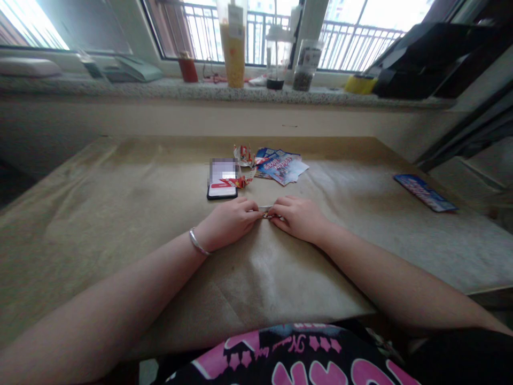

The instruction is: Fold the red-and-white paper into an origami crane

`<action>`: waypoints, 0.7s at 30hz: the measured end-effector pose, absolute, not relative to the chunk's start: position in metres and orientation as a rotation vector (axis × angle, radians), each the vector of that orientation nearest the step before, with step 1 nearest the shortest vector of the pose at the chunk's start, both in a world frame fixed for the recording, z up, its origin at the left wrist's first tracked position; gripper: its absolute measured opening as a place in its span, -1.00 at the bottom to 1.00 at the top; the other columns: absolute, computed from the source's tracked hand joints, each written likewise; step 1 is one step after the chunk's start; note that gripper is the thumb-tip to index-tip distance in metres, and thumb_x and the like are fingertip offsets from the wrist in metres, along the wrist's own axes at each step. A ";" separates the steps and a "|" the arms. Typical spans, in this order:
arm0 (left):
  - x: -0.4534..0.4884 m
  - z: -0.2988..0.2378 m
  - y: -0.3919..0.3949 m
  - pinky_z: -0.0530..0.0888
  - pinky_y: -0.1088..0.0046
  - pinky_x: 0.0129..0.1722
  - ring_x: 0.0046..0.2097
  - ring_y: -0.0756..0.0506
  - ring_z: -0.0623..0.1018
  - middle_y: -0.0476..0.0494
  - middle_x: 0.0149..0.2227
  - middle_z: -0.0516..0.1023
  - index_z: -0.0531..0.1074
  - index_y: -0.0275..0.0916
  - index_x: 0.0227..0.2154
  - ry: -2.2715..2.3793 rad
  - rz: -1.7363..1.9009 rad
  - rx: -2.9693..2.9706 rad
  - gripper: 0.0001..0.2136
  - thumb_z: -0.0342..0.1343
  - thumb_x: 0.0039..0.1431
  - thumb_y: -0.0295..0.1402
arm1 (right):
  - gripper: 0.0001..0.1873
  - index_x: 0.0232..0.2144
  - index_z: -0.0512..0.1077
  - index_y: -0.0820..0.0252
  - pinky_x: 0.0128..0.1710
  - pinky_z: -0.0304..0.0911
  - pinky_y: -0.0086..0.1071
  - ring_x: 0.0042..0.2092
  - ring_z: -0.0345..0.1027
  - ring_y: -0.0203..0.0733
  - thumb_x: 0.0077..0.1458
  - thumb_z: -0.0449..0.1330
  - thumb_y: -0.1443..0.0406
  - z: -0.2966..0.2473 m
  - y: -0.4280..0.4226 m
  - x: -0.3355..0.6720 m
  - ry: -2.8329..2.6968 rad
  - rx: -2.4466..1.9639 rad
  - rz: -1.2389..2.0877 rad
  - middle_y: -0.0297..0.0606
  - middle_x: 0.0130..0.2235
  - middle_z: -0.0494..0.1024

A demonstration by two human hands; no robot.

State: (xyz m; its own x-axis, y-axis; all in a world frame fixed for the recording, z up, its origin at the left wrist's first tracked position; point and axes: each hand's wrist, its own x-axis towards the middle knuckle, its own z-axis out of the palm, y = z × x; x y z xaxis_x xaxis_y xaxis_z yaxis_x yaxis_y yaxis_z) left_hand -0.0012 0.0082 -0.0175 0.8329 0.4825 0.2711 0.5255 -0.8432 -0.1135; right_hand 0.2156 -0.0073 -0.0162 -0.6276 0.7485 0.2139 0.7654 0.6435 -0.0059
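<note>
The left hand and right hand pinch a thin, multicoloured strip to the near right of a black-framed rectangular smartphone; crumpled red-and-white paper overlaps the smartphone, with blue-and-white printed cards to its right.

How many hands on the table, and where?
2. Left hand: on the near side of the phone. Right hand: to its right, a small item pinched between their fingertips. No others visible.

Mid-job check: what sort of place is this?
Probably a room in a home, perhaps an apartment: household containers stand along a stone-like sill, and a balcony-style railing shows outside.
</note>
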 end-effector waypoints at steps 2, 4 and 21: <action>0.000 -0.017 0.008 0.41 0.41 -0.22 -0.23 -0.07 0.43 -0.16 -0.23 0.48 0.48 -0.23 -0.17 -0.806 -0.326 -2.838 -0.77 -0.07 0.23 -0.44 | -0.75 -0.23 0.45 0.12 -0.33 0.05 -0.39 -0.20 0.32 -0.20 0.20 0.02 0.18 -0.018 -0.007 0.214 -2.659 -1.249 -0.128 -0.25 -0.23 0.49; 0.002 -0.015 0.006 0.41 0.40 -0.22 -0.24 -0.07 0.43 -0.16 -0.26 0.47 0.47 -0.24 -0.17 -0.849 -0.324 -2.844 -0.77 -0.08 0.24 -0.42 | -0.75 -0.25 0.46 0.13 -0.33 0.06 -0.39 -0.20 0.32 -0.19 0.20 0.03 0.18 -0.018 -0.007 0.212 -2.639 -1.281 -0.135 -0.24 -0.23 0.49; 0.009 -0.015 0.006 0.34 0.43 -0.29 -0.27 -0.07 0.39 -0.16 -0.31 0.39 0.46 -0.22 -0.17 -0.982 -0.375 -2.889 -0.75 -0.11 0.25 -0.36 | -0.76 -0.36 0.49 0.17 -0.35 0.07 -0.37 -0.24 0.33 -0.20 0.16 0.06 0.21 -0.019 -0.005 0.209 -2.597 -1.276 -0.146 -0.23 -0.31 0.50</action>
State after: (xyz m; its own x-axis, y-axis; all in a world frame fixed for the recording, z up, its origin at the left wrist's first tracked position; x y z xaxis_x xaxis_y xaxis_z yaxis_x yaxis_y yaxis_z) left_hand 0.0087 0.0061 -0.0155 0.7663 0.5915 0.2507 0.6080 -0.7938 0.0148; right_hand 0.2088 -0.0046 -0.0191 -0.5882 0.7655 0.2607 0.7899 0.6130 -0.0178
